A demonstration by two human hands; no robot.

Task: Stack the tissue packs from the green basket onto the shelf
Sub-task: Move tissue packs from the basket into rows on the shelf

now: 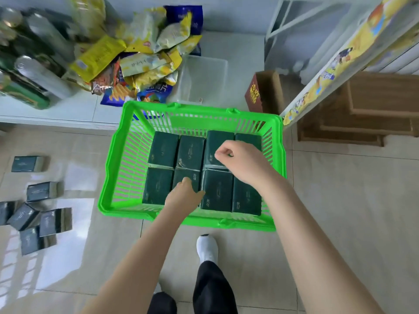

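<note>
— How far along was it?
— Barely begun, I judged; loose packs [34,211] lay on the floor at nine o'clock from the green basket [113,168]; eight tissue packs [163,149] sat inside it.
— And the hands?
— The left hand [183,196] curled round a near-row pack; the right hand [242,162] bent over a far-row one, grip impossible to tell; the shelf [340,60] at two o'clock showed none.

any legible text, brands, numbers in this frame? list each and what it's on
Nothing reads cleanly.
tissue packs: pale print, too small to read.
brown box: yellow Chinese characters, too blurred.
blue snack bag: white Chinese characters, too blurred.
shelf edge strip: cartoon art and a small blue label, unreadable.
packs on the floor: print too small.
</note>
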